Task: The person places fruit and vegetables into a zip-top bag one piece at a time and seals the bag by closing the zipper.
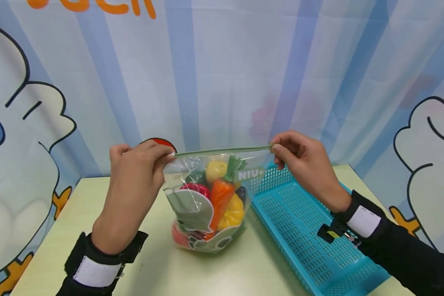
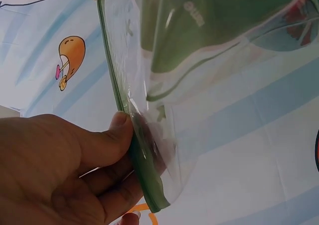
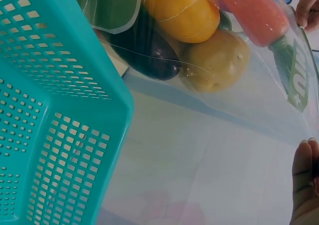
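Note:
A clear zip-top bag (image 1: 192,205) with a green zipper strip stands on the table in the head view, its top edge stretched level between both hands. Inside show a carrot (image 1: 221,201), a yellow pumpkin-like piece (image 1: 231,211), a round pale-yellow piece (image 1: 216,170) and a red piece (image 1: 197,189); in the right wrist view there is also a dark purple eggplant-like piece (image 3: 144,48). My left hand (image 1: 137,176) pinches the strip's left end between thumb and fingers. At the strip's right end, my right hand (image 1: 303,160) pinches the corner.
To the right of the bag, a blue perforated plastic basket (image 1: 307,230) lies on the pale yellow table (image 1: 148,263), below the right forearm. A striped curtain with cartoon figures (image 1: 222,82) hangs behind the table.

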Motion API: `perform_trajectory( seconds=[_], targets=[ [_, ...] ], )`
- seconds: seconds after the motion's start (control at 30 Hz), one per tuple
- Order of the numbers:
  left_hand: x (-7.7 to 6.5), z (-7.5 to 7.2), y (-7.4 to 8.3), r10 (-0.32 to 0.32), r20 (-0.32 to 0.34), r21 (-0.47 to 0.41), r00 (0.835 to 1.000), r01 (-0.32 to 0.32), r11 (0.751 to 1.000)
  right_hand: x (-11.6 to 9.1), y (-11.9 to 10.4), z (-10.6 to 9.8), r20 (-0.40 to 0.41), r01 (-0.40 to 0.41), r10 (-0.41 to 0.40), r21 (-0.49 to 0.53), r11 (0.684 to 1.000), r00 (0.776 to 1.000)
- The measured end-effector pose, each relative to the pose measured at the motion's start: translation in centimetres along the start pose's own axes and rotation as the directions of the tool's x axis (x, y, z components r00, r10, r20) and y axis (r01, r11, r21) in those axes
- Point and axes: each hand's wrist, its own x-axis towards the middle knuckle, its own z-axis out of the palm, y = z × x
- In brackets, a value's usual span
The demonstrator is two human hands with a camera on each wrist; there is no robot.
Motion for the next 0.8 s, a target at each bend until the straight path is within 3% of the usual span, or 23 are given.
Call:
perform_trajectory(
  seconds=[0.4, 0.8],
  targets=[
    [-0.1, -0.3, -0.2, -0.042, 0.027, 0.033, 0.999, 0.042, 0.999, 0.0, 3.9, -0.1, 0.016, -0.013, 0.013, -0.026, 1.000, 1.000],
    [-0.1, -0.5, -0.4, -0.061, -0.010, 0.045, 0.998, 0.062, 0.997, -0.1, 4.0, -0.4, 0.019, -0.022, 0.022, -0.029, 0.999, 1.000]
  ],
)
